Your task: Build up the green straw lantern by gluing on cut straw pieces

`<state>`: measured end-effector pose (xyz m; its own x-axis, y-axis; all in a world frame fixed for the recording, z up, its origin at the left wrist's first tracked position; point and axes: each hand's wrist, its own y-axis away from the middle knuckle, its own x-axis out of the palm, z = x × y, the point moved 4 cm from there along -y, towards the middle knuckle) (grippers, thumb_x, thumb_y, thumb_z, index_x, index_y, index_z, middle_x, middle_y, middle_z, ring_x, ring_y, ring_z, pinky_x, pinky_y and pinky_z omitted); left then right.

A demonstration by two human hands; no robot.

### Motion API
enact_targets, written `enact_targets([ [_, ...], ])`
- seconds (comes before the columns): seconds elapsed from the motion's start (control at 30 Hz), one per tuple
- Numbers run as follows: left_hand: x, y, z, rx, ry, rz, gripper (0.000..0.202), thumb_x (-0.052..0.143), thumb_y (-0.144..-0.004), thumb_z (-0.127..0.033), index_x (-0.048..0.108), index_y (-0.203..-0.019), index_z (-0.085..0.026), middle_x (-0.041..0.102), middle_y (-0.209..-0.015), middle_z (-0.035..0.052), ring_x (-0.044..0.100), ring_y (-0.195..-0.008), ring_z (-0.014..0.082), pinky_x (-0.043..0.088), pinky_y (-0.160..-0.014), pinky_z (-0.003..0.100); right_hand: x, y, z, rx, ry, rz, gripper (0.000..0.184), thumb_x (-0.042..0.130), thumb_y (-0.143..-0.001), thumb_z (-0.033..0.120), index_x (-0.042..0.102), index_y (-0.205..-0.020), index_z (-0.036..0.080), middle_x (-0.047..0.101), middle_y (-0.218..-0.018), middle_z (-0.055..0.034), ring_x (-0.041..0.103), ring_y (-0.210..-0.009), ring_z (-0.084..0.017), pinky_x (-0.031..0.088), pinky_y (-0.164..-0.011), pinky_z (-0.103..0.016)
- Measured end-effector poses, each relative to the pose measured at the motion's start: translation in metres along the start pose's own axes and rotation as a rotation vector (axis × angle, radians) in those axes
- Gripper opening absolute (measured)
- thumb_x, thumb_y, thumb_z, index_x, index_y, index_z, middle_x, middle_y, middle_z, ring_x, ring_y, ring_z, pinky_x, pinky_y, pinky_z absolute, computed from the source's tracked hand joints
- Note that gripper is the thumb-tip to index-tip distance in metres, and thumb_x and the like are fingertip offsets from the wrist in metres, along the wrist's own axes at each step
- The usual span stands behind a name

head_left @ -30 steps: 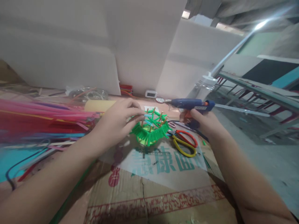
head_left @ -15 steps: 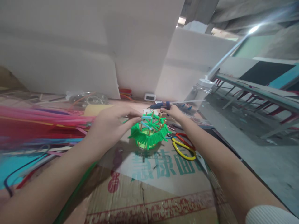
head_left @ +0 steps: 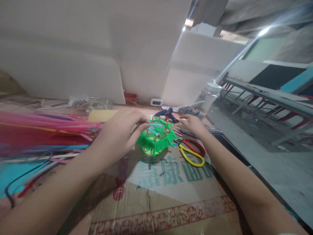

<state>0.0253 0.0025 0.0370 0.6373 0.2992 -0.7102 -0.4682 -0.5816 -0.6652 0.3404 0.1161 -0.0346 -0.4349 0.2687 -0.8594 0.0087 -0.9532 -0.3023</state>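
Note:
My left hand [head_left: 124, 129] is closed in a pinch, with thumb and forefinger on the end of a light blue pipe cleaner [head_left: 155, 125]. This bent piece lies over the top of a round green craft piece [head_left: 156, 143], made of fuzzy green pipe cleaners with several thin wooden sticks standing up from it. Just behind it, a dark blue glue gun [head_left: 168, 113] rests on the worktop. My right hand [head_left: 194, 125] is to the right of the glue gun's handle, apart from it, fingers stretched and holding nothing.
Scissors with red and yellow handles [head_left: 192, 156] lie right of the craft piece on printed cardboard [head_left: 161, 205]. Bundles of pink and red pipe cleaners [head_left: 49, 129] fill the left side. A lidded clear bottle [head_left: 212, 94] stands back right, and a small white digital display [head_left: 156, 102] behind.
My right hand has let go of the glue gun, which now rests behind the craft piece, and has drawn back to the right. My left hand keeps its pinch almost in place.

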Motion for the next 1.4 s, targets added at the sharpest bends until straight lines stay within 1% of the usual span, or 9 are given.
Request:
enact_targets([
  [0.17, 0.001, 0.0, -0.017, 0.102, -0.043, 0.015, 0.02, 0.053, -0.102, -0.028, 0.063, -0.09, -0.017, 0.068, -0.09, 0.0053, 0.061, -0.091, 0.0221, 0.043, -0.085, 0.035, -0.053, 0.047, 0.035, -0.088, 0.019, -0.277, 0.026, 0.056, -0.095, 0.036, 0.075, -0.094, 0.019, 0.078, -0.095, -0.009, 0.071, -0.092, -0.025, 0.051, -0.086, -0.036],
  [0.23, 0.001, 0.0, -0.023, 0.124, -0.038, 0.013, 0.02, 0.054, -0.101, -0.029, 0.065, -0.09, -0.016, 0.069, -0.091, 0.0054, 0.061, -0.091, 0.0221, 0.043, -0.086, 0.035, -0.068, 0.07, 0.069, -0.346, -0.083, -0.408, 0.019, 0.061, -0.094, 0.036, 0.073, -0.095, 0.02, 0.077, -0.089, -0.0057, 0.07, -0.08, -0.02, 0.052, -0.076, -0.032],
  [0.37, 0.001, 0.002, -0.028, 0.153, -0.022, 0.008, 0.017, 0.056, -0.1, -0.026, 0.066, -0.092, -0.015, 0.069, -0.091, 0.0057, 0.061, -0.089, 0.0215, 0.042, -0.084, 0.034, -0.072, 0.102, 0.13, -0.797, -0.206, -0.296, 0.014, 0.065, -0.095, 0.027, 0.069, -0.107, 0.021, 0.076, -0.091, -0.0035, 0.069, -0.078, -0.016, 0.054, -0.074, -0.03],
  [0.47, 0.001, 0.002, -0.028, 0.137, 0.0, 0.012, 0.014, 0.059, -0.098, -0.023, 0.065, -0.089, -0.014, 0.067, -0.087, 0.0048, 0.059, -0.086, 0.0207, 0.041, -0.08, 0.033, -0.063, 0.108, 0.15, -0.917, -0.215, -0.199, 0.017, 0.067, -0.095, 0.026, 0.067, -0.11, 0.018, 0.076, -0.099, -0.0068, 0.07, -0.092, -0.018, 0.055, -0.082, -0.033],
  [0.67, 0.004, 0.002, -0.025, 0.099, 0.027, 0.018, 0.013, 0.06, -0.097, -0.024, 0.064, -0.087, -0.016, 0.062, -0.081, 0.002, 0.057, -0.083, 0.0201, 0.039, -0.077, 0.032, -0.052, 0.109, 0.157, -0.984, -0.16, -0.316, 0.006, 0.065, -0.095, 0.015, 0.068, -0.1, 0.015, 0.074, -0.087, -0.0076, 0.068, -0.083, -0.018, 0.055, -0.075, -0.032],
  [1.1, 0.014, 0.003, -0.026, 0.133, 0.005, 0.033, 0.01, 0.06, -0.096, -0.023, 0.065, -0.09, -0.017, 0.065, -0.088, 0.0043, 0.06, -0.09, 0.0218, 0.045, -0.082, 0.035, -0.046, 0.125, 0.147, -1.006, -0.015, -0.37, 0.017, 0.066, -0.091, 0.007, 0.068, -0.107, 0.012, 0.07, -0.094, -0.0104, 0.066, -0.09, -0.021, 0.056, -0.081, -0.038],
  [1.17, 0.012, 0.002, -0.023, 0.119, 0.004, 0.02, 0.01, 0.062, -0.095, -0.024, 0.067, -0.101, -0.017, 0.066, -0.099, 0.0067, 0.061, -0.1, 0.0235, 0.046, -0.089, 0.038, -0.048, 0.12, 0.145, -0.94, -0.092, -0.391, 0.014, 0.066, -0.091, 0.007, 0.069, -0.103, 0.014, 0.07, -0.092, -0.0091, 0.066, -0.087, -0.019, 0.056, -0.078, -0.035],
  [1.27, 0.013, 0.001, -0.013, 0.087, 0.019, 0.02, 0.034, 0.068, -0.091, -0.026, 0.062, -0.123, -0.016, 0.06, -0.13, 0.0142, 0.054, -0.125, 0.0291, 0.042, -0.106, 0.046, -0.05, 0.112, 0.141, -0.822, -0.197, -0.39, 0.014, 0.063, -0.093, 0.008, 0.07, -0.101, 0.017, 0.069, -0.09, -0.0068, 0.066, -0.085, -0.018, 0.054, -0.076, -0.033],
  [1.4, 0.023, 0.001, 0.002, 0.07, 0.092, 0.078, 0.036, 0.071, -0.091, -0.034, 0.063, -0.123, -0.02, 0.052, -0.144, 0.0158, 0.047, -0.136, 0.0321, 0.037, -0.113, 0.054, -0.049, 0.106, 0.137, -0.754, -0.251, -0.355, 0.015, 0.061, -0.094, 0.01, 0.069, -0.098, 0.022, 0.069, -0.088, -0.0035, 0.066, -0.084, -0.018, 0.053, -0.076, -0.034],
])
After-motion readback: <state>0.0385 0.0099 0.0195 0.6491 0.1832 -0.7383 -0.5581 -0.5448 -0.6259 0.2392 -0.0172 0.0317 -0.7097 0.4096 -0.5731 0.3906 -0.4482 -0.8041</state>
